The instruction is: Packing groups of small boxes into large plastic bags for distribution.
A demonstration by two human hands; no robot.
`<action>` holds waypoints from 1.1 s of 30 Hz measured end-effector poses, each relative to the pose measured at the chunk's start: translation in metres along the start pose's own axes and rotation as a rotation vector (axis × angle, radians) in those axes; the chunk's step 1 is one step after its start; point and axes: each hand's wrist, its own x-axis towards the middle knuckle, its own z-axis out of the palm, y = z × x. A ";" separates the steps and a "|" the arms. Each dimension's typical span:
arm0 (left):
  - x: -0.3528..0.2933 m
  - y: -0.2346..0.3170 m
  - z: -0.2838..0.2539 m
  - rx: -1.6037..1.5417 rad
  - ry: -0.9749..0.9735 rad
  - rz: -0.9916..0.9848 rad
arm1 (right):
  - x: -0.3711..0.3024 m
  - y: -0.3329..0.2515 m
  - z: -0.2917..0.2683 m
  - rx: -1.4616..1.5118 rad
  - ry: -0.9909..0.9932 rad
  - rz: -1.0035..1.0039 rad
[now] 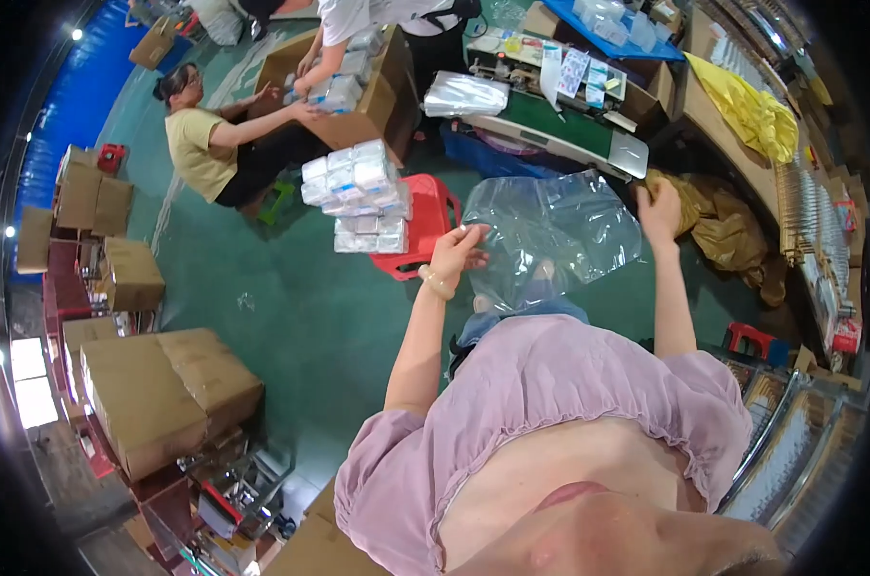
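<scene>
Clear plastic bag (555, 240): located in front of the wearer's body, above the lap, spread out between the two hands; a foot shows through the film.

At far left, brown cartons (147, 394) stand on the green floor (291, 307). Further right, a co-worker in a yellow shirt (197, 144) sits low by a green stool (276, 204), arms extended to a large open carton (394, 96). A second co-worker in a white top (344, 19) leans over the same carton, which contains clear-wrapped packs. Near it, more wrapped packs (358, 182) are piled on a red stool (440, 206).

The left hand (459, 252) is closed at the bag's left edge, the film gripped between thumb and bent fingers; a pale bracelet (437, 282) is on that wrist. Beyond the bag, a stack of clear film (465, 94) lies at the left end of a machine with a green belt (560, 125).

The right hand (658, 213) is just beside the bag's upper right side, fingers partly bent; whether they have hold of the film cannot be told. Right of this hand lies crumpled brown sheeting (727, 226). A yellow sheet (747, 110) lies on the bench beyond, with a row of metal coils (799, 216) nearer the right rim.
</scene>
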 end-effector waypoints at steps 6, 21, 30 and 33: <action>0.022 -0.044 0.010 0.149 0.308 0.310 | -0.097 -0.166 0.056 0.933 -0.922 0.272; -0.023 -0.075 -0.021 -0.494 0.688 0.217 | -0.112 -0.162 0.081 0.653 -0.624 -0.117; -0.020 -0.079 -0.095 0.484 0.809 0.202 | -0.098 -0.182 0.084 0.523 -1.056 -0.596; -0.028 -0.110 -0.110 0.311 0.940 0.232 | -0.068 -0.191 0.127 0.427 -1.413 -0.721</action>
